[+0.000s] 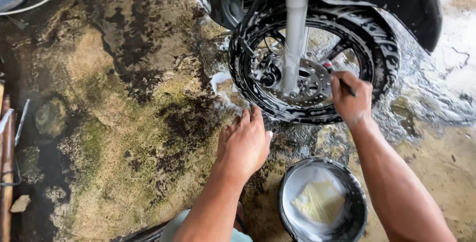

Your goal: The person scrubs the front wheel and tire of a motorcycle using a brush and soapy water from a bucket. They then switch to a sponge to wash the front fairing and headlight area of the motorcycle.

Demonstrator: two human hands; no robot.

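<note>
head view, looking down. my right hand sits at about 2 o'clock from frame centre, fingers curled shut around a thin dark brush with a red bit near its head; the brush end is against the soapy front wheel of a motorcycle, close to the silver brake disc at the hub. suds streak the black tyre and spokes. the silver fork leg runs straight up at 12 o'clock from the hub, with the black mudguard curving off toward 1 o'clock.

my left hand is near centre, at 7 o'clock from the wheel, fingers loosely spread and flat, palm down, holding nothing; fingertips reach the wet ground just beside the lower rim of the tyre. i cannot tell if they touch the rubber.

at 5 o'clock, between my forearms, a black bucket stands on the floor with foamy water and a yellowish sponge in it. the concrete floor is stained, mossy, wet around the wheel.
</note>
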